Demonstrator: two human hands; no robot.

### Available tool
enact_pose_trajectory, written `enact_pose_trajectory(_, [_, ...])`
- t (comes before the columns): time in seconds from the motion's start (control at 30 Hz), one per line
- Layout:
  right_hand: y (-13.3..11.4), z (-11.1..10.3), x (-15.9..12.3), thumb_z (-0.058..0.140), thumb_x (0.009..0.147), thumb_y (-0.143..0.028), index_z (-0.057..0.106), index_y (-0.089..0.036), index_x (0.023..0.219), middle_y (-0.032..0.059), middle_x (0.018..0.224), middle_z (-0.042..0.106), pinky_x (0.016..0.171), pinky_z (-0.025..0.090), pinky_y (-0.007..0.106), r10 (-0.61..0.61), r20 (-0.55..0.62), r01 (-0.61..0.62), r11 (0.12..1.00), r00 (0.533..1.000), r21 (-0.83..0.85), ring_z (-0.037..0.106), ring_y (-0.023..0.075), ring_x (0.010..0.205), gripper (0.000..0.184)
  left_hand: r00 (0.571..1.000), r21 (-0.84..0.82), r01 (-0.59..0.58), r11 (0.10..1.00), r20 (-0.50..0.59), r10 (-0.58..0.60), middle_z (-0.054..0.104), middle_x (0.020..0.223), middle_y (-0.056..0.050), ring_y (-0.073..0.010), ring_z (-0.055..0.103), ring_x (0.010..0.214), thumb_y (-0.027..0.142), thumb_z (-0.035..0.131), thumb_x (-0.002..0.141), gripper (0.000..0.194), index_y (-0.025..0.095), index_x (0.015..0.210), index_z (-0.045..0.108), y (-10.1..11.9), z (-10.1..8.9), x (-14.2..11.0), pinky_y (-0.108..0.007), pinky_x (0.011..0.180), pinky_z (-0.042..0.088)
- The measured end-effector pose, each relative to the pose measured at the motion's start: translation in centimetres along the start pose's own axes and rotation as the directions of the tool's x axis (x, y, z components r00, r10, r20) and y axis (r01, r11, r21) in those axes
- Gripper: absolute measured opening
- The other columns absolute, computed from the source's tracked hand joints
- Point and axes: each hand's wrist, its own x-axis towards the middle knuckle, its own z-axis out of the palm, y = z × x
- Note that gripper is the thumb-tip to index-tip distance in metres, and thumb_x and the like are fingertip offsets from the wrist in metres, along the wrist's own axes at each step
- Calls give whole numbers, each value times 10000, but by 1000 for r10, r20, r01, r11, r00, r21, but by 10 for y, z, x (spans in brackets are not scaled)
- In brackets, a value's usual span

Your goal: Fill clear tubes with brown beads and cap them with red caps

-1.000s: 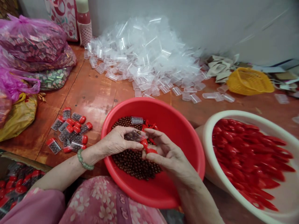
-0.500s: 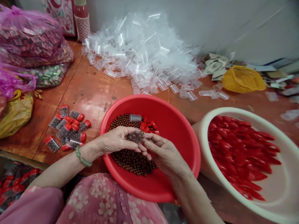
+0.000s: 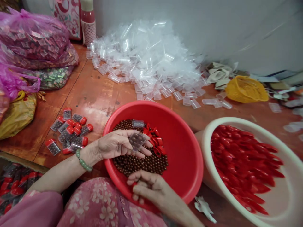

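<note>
My left hand (image 3: pixel 117 145) holds a clear plastic tube of brown beads (image 3: pixel 137 142) above a red plastic basin (image 3: pixel 187 176). Loose brown beads (image 3: pixel 139 164) fill the basin's floor, with several red caps (image 3: pixel 155 141) and an unfilled clear tube (image 3: pixel 138 123) lying on them. My right hand (image 3: pixel 148 186) rests low by the basin's near rim, its fingers curled. Nothing shows in them, though the curled fingers hide their inside. To the right, a white basin (image 3: pixel 227 122) is heaped with pointed red pieces (image 3: pixel 241 160).
Several capped bead tubes (image 3: pixel 68 130) lie on the reddish wooden table (image 3: pixel 94 97) left of the basin. Behind it rises a large pile of clear tubes (image 3: pixel 144 60). Pink bags (image 3: pixel 33 37), a yellow basket (image 3: pixel 246 90) and a carton of capped tubes (image 3: pixel 11 189) stand around.
My right hand has moved down and away from the tube to the basin's near rim. My left hand still holds the tube, and the red caps in the basin now show.
</note>
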Motion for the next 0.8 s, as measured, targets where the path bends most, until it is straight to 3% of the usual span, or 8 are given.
enact_pose_trajectory(0.07, [2, 11, -5, 566, 860, -501, 622, -170, 849, 27, 687, 647, 564, 454, 251, -108, -38, 98, 977, 993, -191, 556, 109, 556, 336, 1000, -10, 0, 1000, 7, 0, 706, 1001, -89, -204, 687, 933, 38, 550, 580, 485, 125, 1045, 657, 0, -1, 0, -312, 844, 525])
enact_pose_trajectory(0.17, [1, 21, -5, 436, 941, -420, 609, -182, 783, 72, 862, 643, 719, 479, 298, -318, -48, 247, 814, 947, -526, 603, 162, 766, 334, 1000, -38, 0, 999, 0, 0, 697, 1013, -89, -216, 687, 935, 63, 563, 594, 455, 119, 1035, 658, 1, -1, 1, -314, 840, 526])
enact_pose_trajectory(0.37, [6, 23, 7, 372, 967, -396, 530, -197, 692, 76, 750, 647, 615, 432, 297, -248, -129, 28, 544, 960, -839, 602, 179, 640, 374, 1000, -75, 9, 997, -19, -10, 677, 1027, -101, -222, 691, 922, 93, 582, 633, 398, 101, 1026, 647, 2, 1, -1, -321, 838, 520])
enact_pose_trajectory(0.47, [9, 20, 8, 357, 972, -365, 538, -197, 701, 79, 736, 654, 615, 415, 297, -232, -154, -24, 482, 961, -876, 606, 181, 622, 367, 999, -72, 21, 997, -44, -24, 670, 1010, -104, -212, 696, 884, 141, 602, 709, 311, 95, 1014, 639, 2, 2, -1, -314, 803, 528])
enact_pose_trajectory(0.57, [6, 9, 5, 423, 947, -411, 499, -203, 658, 35, 655, 607, 573, 385, 277, -251, -126, 33, 545, 960, -838, 550, 155, 570, 363, 998, -57, 27, 998, -57, -30, 667, 983, -104, -196, 695, 822, 183, 624, 736, 272, 93, 992, 640, 3, 2, 0, -295, 736, 538])
enact_pose_trajectory(0.63, [-1, -4, 2, 470, 920, -476, 478, -204, 664, 1, 614, 551, 554, 381, 259, -299, -155, 105, 698, 941, -708, 508, 135, 560, 374, 998, -41, 37, 998, -51, -39, 664, 973, -104, -186, 692, 794, 192, 645, 722, 287, 92, 991, 642, 2, 2, 0, -283, 705, 538])
enact_pose_trajectory(0.7, [-14, -16, 2, 460, 910, -540, 501, -205, 726, -19, 605, 508, 512, 387, 242, -343, -255, 217, 882, 904, -417, 480, 119, 532, 385, 997, -15, 61, 998, -43, -62, 663, 968, -98, -174, 687, 778, 192, 682, 690, 322, 97, 996, 644, 2, 2, 0, -273, 691, 535])
enact_pose_trajectory(0.8, [-38, -25, 5, 523, 860, -580, 582, -213, 889, 11, 743, 591, 443, 401, 230, -405, -399, 439, 899, 823, -6, 487, 100, 501, 372, 993, 82, 73, 994, -101, -65, 659, 945, -75, -145, 671, 766, 169, 741, 647, 353, 112, 982, 645, 1, 7, -1, -262, 700, 526])
